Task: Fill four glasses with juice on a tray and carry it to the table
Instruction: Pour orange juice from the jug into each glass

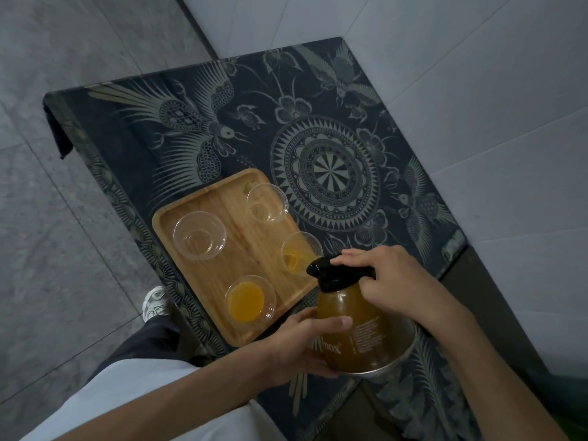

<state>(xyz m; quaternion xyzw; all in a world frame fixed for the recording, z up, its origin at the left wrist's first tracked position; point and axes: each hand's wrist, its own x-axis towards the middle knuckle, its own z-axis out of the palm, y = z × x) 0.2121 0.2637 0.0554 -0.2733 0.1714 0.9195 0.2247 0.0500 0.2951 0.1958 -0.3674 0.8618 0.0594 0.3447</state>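
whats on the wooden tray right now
Four clear glasses stand on the wooden tray: the nearest glass holds orange juice, the right glass is being filled, and the two farther glasses look empty. The jug hides the tray's near right corner.

Orange juice (246, 300), tan tray (222, 275), dark, perhaps navy, bird-patterned cloth (318, 122).
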